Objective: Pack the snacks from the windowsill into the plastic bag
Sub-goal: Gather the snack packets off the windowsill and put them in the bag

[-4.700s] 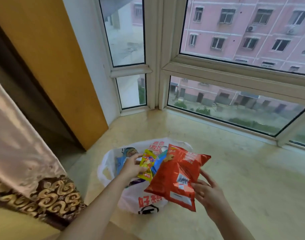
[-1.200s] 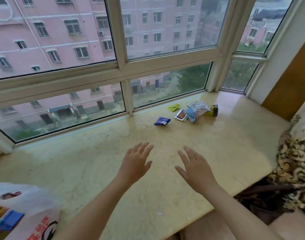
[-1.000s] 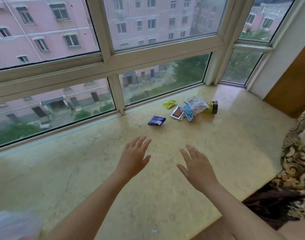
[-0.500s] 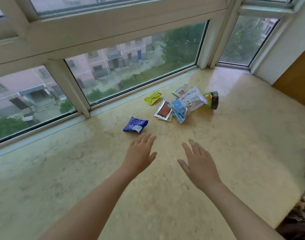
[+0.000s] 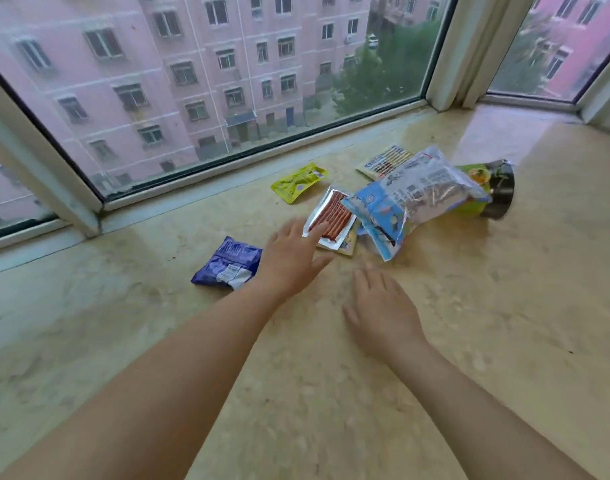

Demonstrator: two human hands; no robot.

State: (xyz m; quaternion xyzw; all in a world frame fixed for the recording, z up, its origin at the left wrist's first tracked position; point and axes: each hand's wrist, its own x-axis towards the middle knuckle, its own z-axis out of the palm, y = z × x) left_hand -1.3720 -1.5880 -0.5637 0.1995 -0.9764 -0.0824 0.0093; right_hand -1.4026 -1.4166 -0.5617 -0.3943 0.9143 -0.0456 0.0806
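A broad windowsill of polished, mottled beige stone [image 5: 469, 323] fills the lower part of the view and runs into a bay corner at the upper right, where a pale window-frame post [image 5: 449, 53] stands between two panes. Another pale frame bar [image 5: 43, 161] slants down to the sill on the left. Through the glass a pink multi-storey apartment block [image 5: 199, 64] and a dark green tree [image 5: 383, 74] show outside. The remaining snacks lie in a loose cluster near the glass: a small blue-purple foil packet [image 5: 229, 262] lies apart on the left, a flat yellow-green pouch [image 5: 299, 181] sits closest to the window, a clear packet of reddish-brown sticks [image 5: 333, 218] rests beside a large blue and clear plastic bag of snacks [image 5: 414, 195], which overlaps a green and black cylindrical tub [image 5: 494, 188] lying on its side, and a flat striped packet [image 5: 383, 161] peeks out behind the bag. The left hand [image 5: 291, 258] reaches forward with fingers spread and straight, its fingertips over the near edge of the stick packet and its heel beside the blue-purple packet; whether it touches either cannot be told. The right hand [image 5: 381, 310] hovers low over bare stone, fingers relaxed and slightly apart, holding nothing.
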